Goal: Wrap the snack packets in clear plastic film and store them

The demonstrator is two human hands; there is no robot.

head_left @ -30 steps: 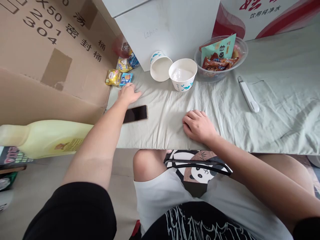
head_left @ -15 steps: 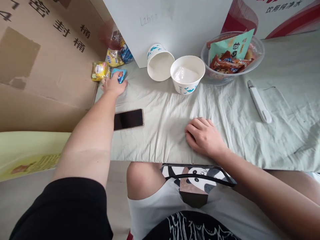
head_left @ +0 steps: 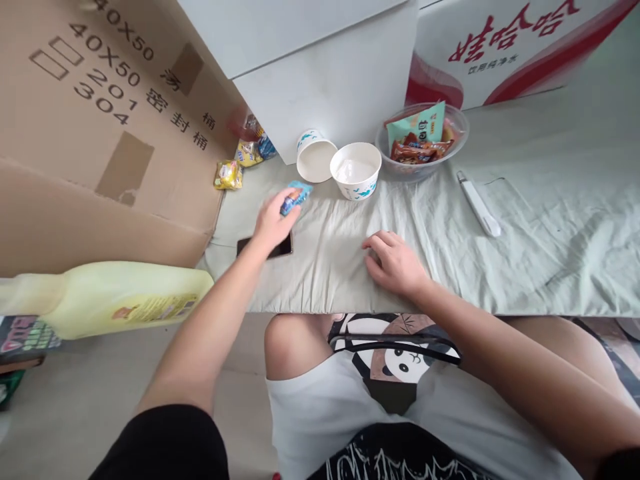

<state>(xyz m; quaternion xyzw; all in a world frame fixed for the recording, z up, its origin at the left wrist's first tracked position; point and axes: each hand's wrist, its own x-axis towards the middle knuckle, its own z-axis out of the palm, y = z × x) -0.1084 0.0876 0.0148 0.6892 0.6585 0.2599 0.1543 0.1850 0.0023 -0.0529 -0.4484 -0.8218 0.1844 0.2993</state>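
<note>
My left hand is closed on a small blue snack packet, held above the cloth and over the dark phone, which it partly covers. To the right of the packet stands an upright paper bowl with clear plastic inside. A second paper bowl lies tipped on its side, its mouth facing me. My right hand rests on the cloth near the front edge, fingers loosely bent and apart, with nothing seen in it.
A clear plastic basin of snack packets stands at the back, left of a white utility knife. Yellow snack packets lie by the cardboard box. A white carton stands behind; a pale yellow bottle lies at left.
My left hand has lifted the blue packet from beside the yellow ones and carried it right, toward the bowls. My right hand stays on the cloth, its fingers slightly more spread. The view has shifted.
</note>
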